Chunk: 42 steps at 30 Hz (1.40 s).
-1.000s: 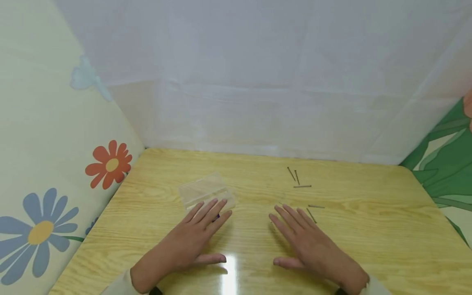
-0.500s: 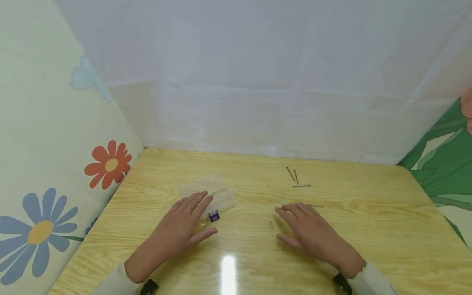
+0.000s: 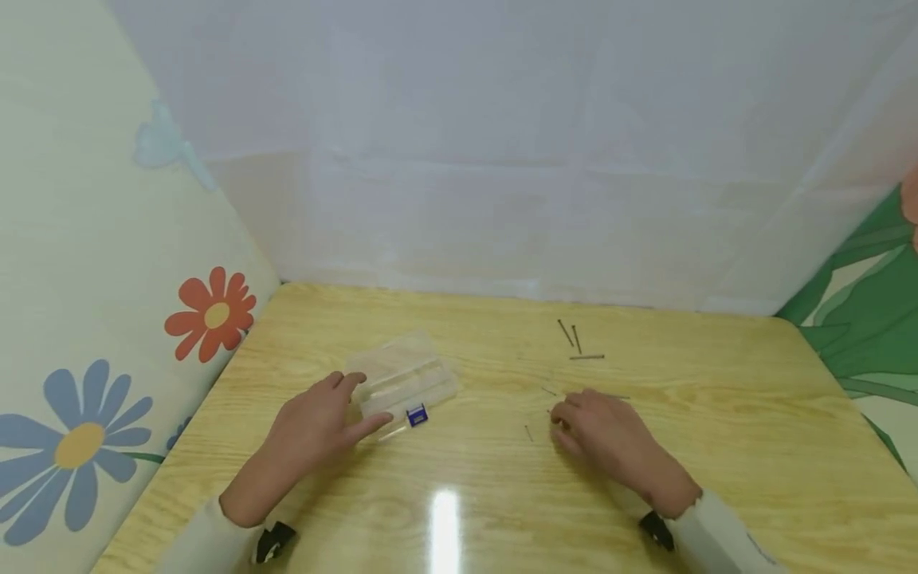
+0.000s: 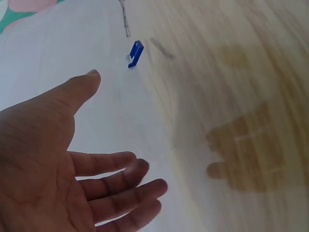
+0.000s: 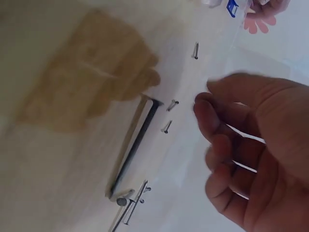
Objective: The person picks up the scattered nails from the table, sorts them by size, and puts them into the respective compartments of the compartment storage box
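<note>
My left hand (image 3: 311, 426) hovers at the near left side of a clear plastic zip bag (image 3: 402, 371), thumb and fingers spread with nothing between them. Beside its thumb lies a small blue piece (image 3: 417, 415) with a clear strip (image 3: 392, 432); the left wrist view shows that blue piece (image 4: 136, 54) beyond the thumb. My right hand (image 3: 610, 434) bends its fingers low over small nails (image 3: 528, 433), thumb near the index finger. In the right wrist view no object shows between those fingertips. A long nail (image 5: 133, 145) and a small nail (image 5: 172, 105) lie close by.
Three long nails (image 3: 586, 357) rest farther back on the wooden table (image 3: 473, 462). Another long nail (image 3: 618, 396) is partly hidden behind my right hand. A white cloth (image 3: 459, 199) hangs along the back edge, with flowered cloth (image 3: 86, 279) at the left.
Both hands were spread flat over the table. My left hand has drawn back leftward, uncovering the blue piece. The right hand's fingers have bent and its thumb has come closer to them.
</note>
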Motion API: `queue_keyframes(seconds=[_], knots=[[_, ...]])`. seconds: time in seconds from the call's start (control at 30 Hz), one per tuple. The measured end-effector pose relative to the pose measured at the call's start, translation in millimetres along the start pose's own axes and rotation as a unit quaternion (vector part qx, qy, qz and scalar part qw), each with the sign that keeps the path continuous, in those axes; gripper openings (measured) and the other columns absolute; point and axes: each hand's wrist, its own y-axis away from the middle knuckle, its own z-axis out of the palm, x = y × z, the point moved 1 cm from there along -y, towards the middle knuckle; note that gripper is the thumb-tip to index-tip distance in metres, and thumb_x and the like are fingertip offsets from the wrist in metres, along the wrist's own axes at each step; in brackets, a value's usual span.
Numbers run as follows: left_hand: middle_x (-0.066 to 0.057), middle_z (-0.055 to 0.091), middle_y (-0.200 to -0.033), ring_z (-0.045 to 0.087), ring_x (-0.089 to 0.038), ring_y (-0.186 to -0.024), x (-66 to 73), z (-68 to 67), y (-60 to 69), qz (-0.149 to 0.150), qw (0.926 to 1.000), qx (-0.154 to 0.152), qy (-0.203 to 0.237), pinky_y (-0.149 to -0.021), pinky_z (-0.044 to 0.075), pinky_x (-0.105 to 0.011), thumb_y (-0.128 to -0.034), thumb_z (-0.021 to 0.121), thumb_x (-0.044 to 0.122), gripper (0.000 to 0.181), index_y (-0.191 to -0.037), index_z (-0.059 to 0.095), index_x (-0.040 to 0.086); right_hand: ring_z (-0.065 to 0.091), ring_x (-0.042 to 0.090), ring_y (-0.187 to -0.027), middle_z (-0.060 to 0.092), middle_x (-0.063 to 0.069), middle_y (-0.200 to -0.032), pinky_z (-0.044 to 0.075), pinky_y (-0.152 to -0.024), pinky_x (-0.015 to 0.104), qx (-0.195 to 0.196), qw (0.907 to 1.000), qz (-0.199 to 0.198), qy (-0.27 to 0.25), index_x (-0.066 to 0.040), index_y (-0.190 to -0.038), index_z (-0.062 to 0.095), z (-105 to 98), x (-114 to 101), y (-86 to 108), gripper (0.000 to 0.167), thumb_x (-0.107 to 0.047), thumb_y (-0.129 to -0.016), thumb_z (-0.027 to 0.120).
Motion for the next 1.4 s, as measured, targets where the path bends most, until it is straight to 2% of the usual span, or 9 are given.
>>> queue_keyframes(seconds=[0.1,0.23,0.43,0.83,1.1,1.4], knots=[[-0.025,0.065,-0.125,0.069,-0.038,-0.092,-3.1,-0.3,-0.5,-0.031,0.9988,-0.038,0.009,-0.062,0.054,-0.048,-0.0890,0.065,0.070,0.087,-0.138,0.059,-0.001,0.063,0.013,-0.073,0.068,-0.004,-0.085,0.052,-0.061,0.027,-0.011,0.9999,0.012,-0.003,-0.012,-0.095,0.078,-1.7,3.6,-2.0,0.005,-0.014,-0.090,0.079],[-0.026,0.064,-0.127,0.067,-0.042,-0.102,-3.1,1.9,0.5,-0.044,0.9966,-0.070,0.010,-0.067,0.055,-0.052,-0.0885,0.062,0.074,0.093,-0.141,0.056,-0.003,0.061,0.011,-0.069,0.066,-0.005,-0.080,0.048,-0.057,0.023,-0.028,0.9987,0.040,-0.011,-0.012,-0.091,0.077,-2.5,7.2,-3.7,0.004,-0.016,-0.092,0.077],[-0.026,0.064,-0.127,0.067,-0.042,-0.102,-4.5,5.9,-1.0,-0.044,0.9972,-0.060,0.006,-0.069,0.055,-0.053,-0.0906,0.065,0.068,0.088,-0.142,0.056,-0.003,0.060,0.010,-0.069,0.066,-0.005,-0.081,0.049,-0.058,0.024,-0.053,0.9959,0.072,-0.015,-0.012,-0.090,0.075,-1.2,11.0,-7.9,0.004,-0.016,-0.092,0.074],[-0.025,0.066,-0.119,0.066,-0.040,-0.099,-7.2,11.0,-2.7,-0.044,0.9973,-0.051,0.029,-0.066,0.054,-0.052,-0.0882,0.070,0.066,0.087,-0.141,0.054,0.000,0.062,0.010,-0.071,0.069,-0.006,-0.082,0.052,-0.061,0.028,-0.069,0.9941,0.080,-0.024,-0.017,-0.087,0.075,3.7,13.8,-12.8,0.005,-0.015,-0.091,0.077],[-0.024,0.066,-0.119,0.067,-0.039,-0.096,-0.9,16.4,-9.9,-0.039,0.9973,-0.060,0.017,-0.064,0.054,-0.052,-0.0864,0.072,0.065,0.090,-0.142,0.051,-0.003,0.055,0.005,-0.065,0.066,-0.008,-0.077,0.048,-0.057,0.026,-0.072,0.9934,0.083,-0.034,-0.017,-0.083,0.073,4.5,13.6,-15.1,0.010,-0.012,-0.091,0.076],[-0.015,0.068,-0.101,0.064,-0.028,-0.080,3.0,16.5,-11.8,-0.021,0.9991,-0.034,0.013,-0.059,0.052,-0.046,-0.0872,0.078,0.054,0.076,-0.135,0.057,-0.001,0.045,0.004,-0.059,0.060,-0.010,-0.073,0.042,-0.052,0.024,-0.079,0.9929,0.081,-0.036,-0.017,-0.078,0.069,4.6,12.7,-17.6,0.018,-0.006,-0.091,0.072]])
